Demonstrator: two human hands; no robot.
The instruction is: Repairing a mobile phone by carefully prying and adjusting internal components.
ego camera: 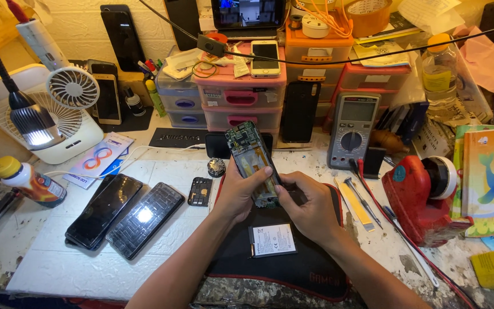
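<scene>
An opened phone (251,158) with its back removed and circuit boards showing is held tilted above a black work mat (293,269). My left hand (239,191) grips its lower left side, thumb across the frame. My right hand (310,209) holds the lower right corner, fingertips pressed at the bottom edge. A flat phone battery (273,240) lies on the mat just below both hands. A small black phone part (200,191) rests on the table left of my left hand.
Two dark phones (124,213) lie at the left beside an orange-capped bottle (27,180). A lamp (32,123) and white fan (64,109) stand at back left. A multimeter (352,129), red tool (421,194), tweezers (361,197) and stacked drawers (241,94) crowd the right and back.
</scene>
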